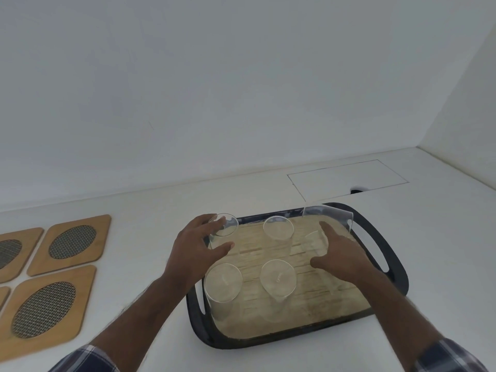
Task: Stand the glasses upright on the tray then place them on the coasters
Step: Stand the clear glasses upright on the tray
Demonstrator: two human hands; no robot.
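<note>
Glass at the tray's far left corner, upright axis, sits inside the left grip, fingers and thumb curled around its wall; right grip, fingers spread wide, reaches a far-right glass of unclear pose; dark tray carries three more glasses; coasters lie leftward on the counter.

- Two bare forearms are seen, uncovered from wrist to near the elbow
- Left sleeve: checked fabric in dark blue, grey and white, pushed up the arm
- Right sleeve: the same check pattern is noted
- No rings, watch or gloves are observed on either hand
</note>
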